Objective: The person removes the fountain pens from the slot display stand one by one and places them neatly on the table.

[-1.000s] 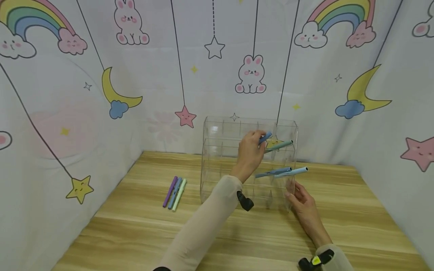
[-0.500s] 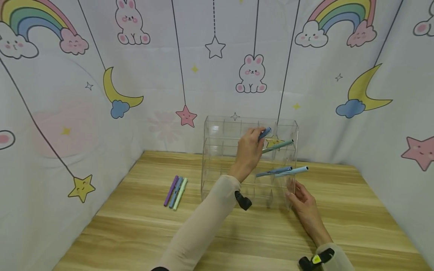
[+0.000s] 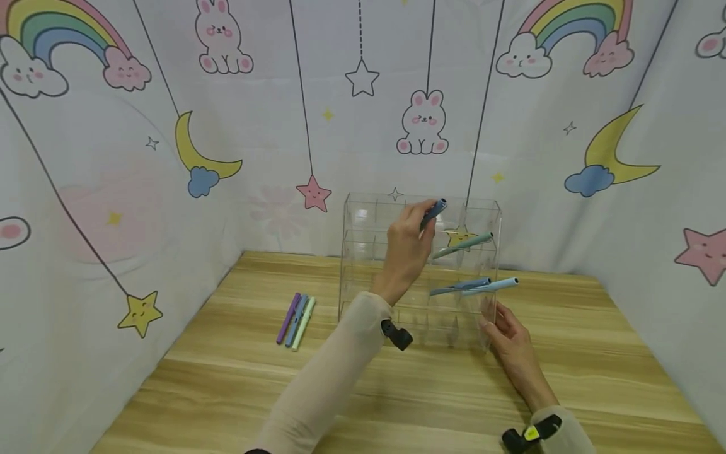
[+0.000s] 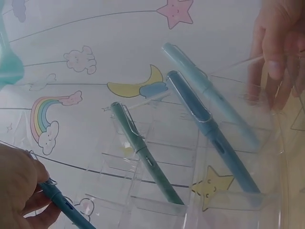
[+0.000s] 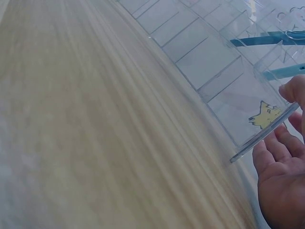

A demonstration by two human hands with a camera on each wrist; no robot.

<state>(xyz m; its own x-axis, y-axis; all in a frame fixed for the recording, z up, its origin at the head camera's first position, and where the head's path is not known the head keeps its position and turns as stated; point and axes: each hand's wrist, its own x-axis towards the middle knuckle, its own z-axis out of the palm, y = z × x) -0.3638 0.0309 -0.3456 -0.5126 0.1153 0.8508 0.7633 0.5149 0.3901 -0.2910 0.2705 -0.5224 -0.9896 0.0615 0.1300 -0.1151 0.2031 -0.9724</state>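
My left hand [image 3: 406, 244] pinches a blue pen [image 3: 434, 212] in front of the upper rows of a clear acrylic pen organizer [image 3: 353, 253]. In the left wrist view this pen [image 4: 60, 202] slants, its clip end by my fingers. My right hand [image 3: 517, 356] holds the organizer's right side panel low down, thumb in front and fingers behind, as the right wrist view shows. A green pen [image 3: 466, 244] leans in an upper row. Lower down, a blue pen [image 3: 454, 288] and a light blue pen [image 3: 502, 285] lean out to the right.
On the wooden table [image 3: 227, 391], left of the organizer, lie a purple pen [image 3: 288, 318], a blue pen [image 3: 297, 321] and a pale green pen [image 3: 304, 324], side by side. A white curtain [image 3: 272, 126] printed with rainbows, bunnies and stars stands behind and at both sides.
My left hand has shifted up and a little left with the blue pen, whose visible end now stands higher and steeper. The right hand keeps its hold on the organizer.
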